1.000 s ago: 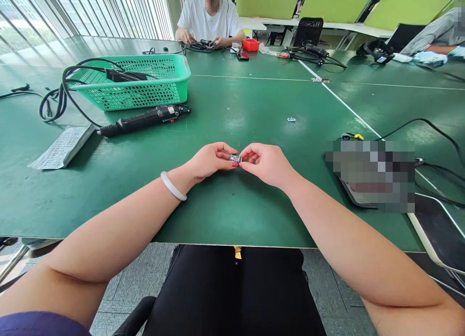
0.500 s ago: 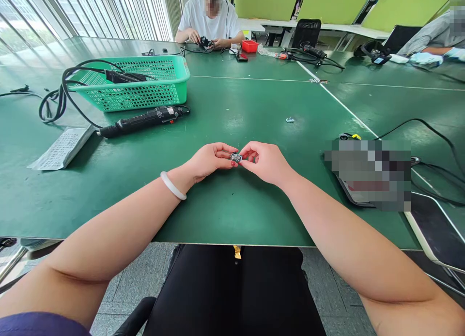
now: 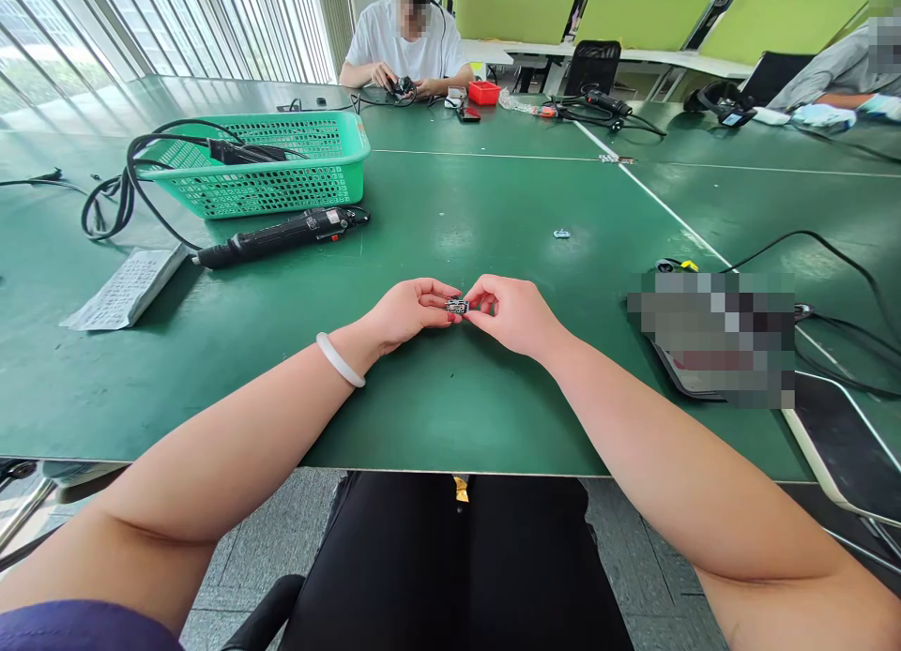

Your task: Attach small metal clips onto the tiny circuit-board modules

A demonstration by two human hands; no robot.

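Observation:
My left hand (image 3: 408,310) and my right hand (image 3: 513,313) meet over the middle of the green table (image 3: 436,407). Between their pinched fingertips they hold a small dark electronic part (image 3: 457,306) with metal bits, just above the table top. A white bangle (image 3: 340,359) sits on my left wrist. Both forearms rest near the table's front edge.
A black electric screwdriver (image 3: 278,235) lies left of centre, before a green basket (image 3: 271,168) holding a cable. A printed sheet (image 3: 123,287) lies at left. A small metal piece (image 3: 561,233) lies beyond my hands. Cables and a blurred object (image 3: 710,337) are at right. Another person (image 3: 406,41) works at the far end.
My hands have stayed together on the small part, with only slight finger shifts. The person at the far end has lifted a dark object in their hands.

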